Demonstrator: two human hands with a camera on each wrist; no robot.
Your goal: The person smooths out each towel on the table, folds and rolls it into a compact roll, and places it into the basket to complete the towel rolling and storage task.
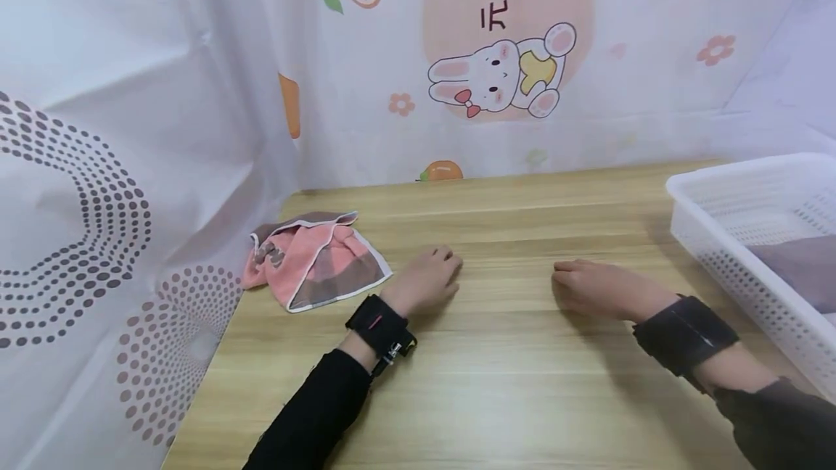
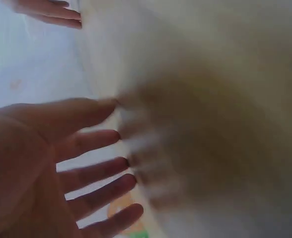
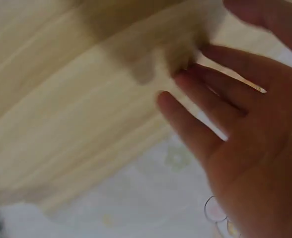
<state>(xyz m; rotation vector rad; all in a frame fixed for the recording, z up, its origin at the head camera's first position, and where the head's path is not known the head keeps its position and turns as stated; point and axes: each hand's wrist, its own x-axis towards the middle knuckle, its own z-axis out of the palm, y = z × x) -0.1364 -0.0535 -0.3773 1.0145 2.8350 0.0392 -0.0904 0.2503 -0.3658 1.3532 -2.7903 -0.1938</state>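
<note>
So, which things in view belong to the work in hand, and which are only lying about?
Probably the work:
pink-and-grey cloth, nearest the left hand
white basket, nearer the right hand
grey cloth inside it

Probably only surroundings:
wooden table
printed sheet behind it

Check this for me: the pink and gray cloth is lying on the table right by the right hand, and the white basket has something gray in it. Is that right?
Not quite: the pink and gray cloth is lying on the table by the left hand, as the head view shows. The white basket does have something gray in it.
</note>
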